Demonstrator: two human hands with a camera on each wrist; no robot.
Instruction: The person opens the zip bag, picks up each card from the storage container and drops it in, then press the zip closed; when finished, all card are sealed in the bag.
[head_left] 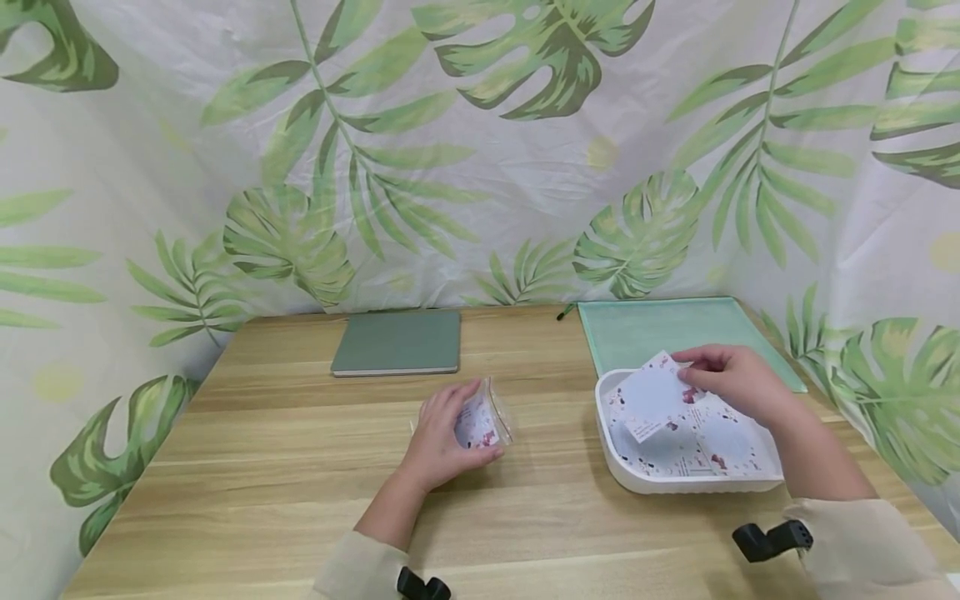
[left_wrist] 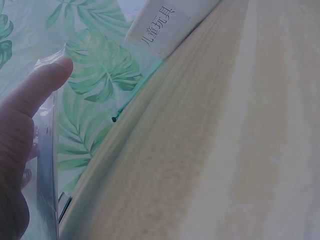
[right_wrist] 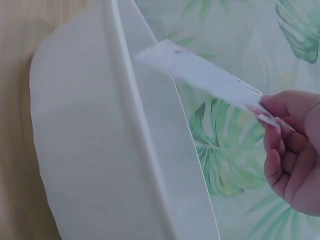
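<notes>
My left hand holds a clear zip bag upright on the wooden table, thumb and fingers around its sides. Inside the bag is a printed white card. In the left wrist view the thumb lies along the clear plastic. To the right, my right hand pinches a white note card by one corner, thumb against fingers. That card, with small floral prints at its corners, is tilted over a white plastic basket. More printed cards lie in the basket.
Behind the bag lies a grey-green notebook. A mint-green zip pouch lies behind the basket, partly covered by it. A white leaf-patterned curtain hangs along the table's back edge. The basket's side bears a label with Chinese characters.
</notes>
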